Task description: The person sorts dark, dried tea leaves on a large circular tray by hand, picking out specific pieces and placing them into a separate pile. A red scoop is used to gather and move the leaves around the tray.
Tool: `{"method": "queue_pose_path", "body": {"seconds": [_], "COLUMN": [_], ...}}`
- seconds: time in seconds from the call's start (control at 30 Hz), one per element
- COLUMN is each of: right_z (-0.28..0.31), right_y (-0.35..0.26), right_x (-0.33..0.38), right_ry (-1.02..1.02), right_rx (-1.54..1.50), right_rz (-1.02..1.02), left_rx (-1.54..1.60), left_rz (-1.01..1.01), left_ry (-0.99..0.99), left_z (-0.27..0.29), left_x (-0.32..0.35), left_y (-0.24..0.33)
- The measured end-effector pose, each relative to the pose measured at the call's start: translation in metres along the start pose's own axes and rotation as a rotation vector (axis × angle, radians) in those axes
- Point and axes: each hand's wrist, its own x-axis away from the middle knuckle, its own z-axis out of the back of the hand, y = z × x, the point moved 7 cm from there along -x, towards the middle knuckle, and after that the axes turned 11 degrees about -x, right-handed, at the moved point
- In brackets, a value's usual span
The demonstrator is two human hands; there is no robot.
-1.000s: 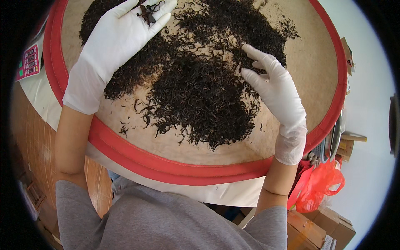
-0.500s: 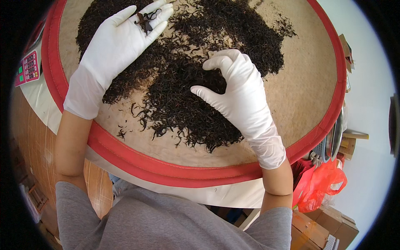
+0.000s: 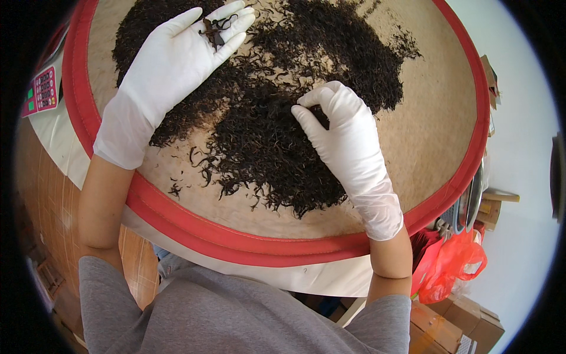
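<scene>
Dark, twisted dried tea leaves (image 3: 268,147) lie in loose heaps on a large round tan tray (image 3: 433,147) with a red cloth rim. Both my hands wear white gloves. Palm up over the far left heap, my left hand (image 3: 171,71) has its fingers stretched and carries a few larger dark leaf pieces (image 3: 214,34) on the palm and fingers. My right hand (image 3: 348,133) is over the right side of the middle heap, thumb and forefinger tips pressed together in a pinch. Anything between those tips is too small to make out.
A pink device with a keypad (image 3: 45,89) stands beyond the tray's left edge. To the right, below the rim, hang red plastic bags (image 3: 451,265), with cardboard boxes (image 3: 471,315) lower down. A pale table cover (image 3: 295,277) shows beneath the tray's near edge.
My right hand's thumb and forefinger have closed from a wide gap into a pinch, and it has shifted slightly right. The left hand still carries its leaf pieces, a touch further right.
</scene>
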Motion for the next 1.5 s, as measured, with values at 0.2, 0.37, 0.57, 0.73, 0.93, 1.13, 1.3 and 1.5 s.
{"method": "queue_pose_path", "body": {"seconds": [0.2, 0.37, 0.57, 0.73, 0.93, 1.13, 1.3, 1.5], "right_z": [0.011, 0.009, 0.000, -0.001, -0.001, 0.006, 0.016, 0.037], "right_y": [0.026, 0.023, 0.019, 0.009, 0.007, 0.003, 0.011, -0.004], "right_x": [0.007, 0.006, 0.011, 0.008, 0.009, 0.011, 0.010, -0.002], "right_ry": [0.025, -0.069, -0.192, -0.185, -0.107, -0.060, -0.002, 0.015], "right_rx": [-0.669, -1.421, -1.679, -1.727, -1.731, -1.529, -1.008, -0.212], "right_rz": [-0.493, -0.615, -0.658, -0.739, -0.792, -0.793, -0.652, -0.198], "left_rx": [-0.015, 0.008, 0.011, 0.026, 0.019, 0.003, -0.001, 0.043], "left_rz": [-0.015, 0.003, 0.028, 0.029, 0.035, 0.032, 0.024, 0.075], "left_ry": [0.173, 0.204, 0.214, 0.209, 0.222, 0.203, 0.234, 0.142], "left_z": [-0.009, -0.009, -0.008, -0.004, -0.005, -0.004, -0.010, -0.010], "left_x": [0.001, 0.005, 0.003, 0.002, 0.003, 0.004, 0.004, 0.003], "left_y": [-0.008, -0.009, -0.009, -0.010, -0.011, -0.010, -0.014, -0.020]}}
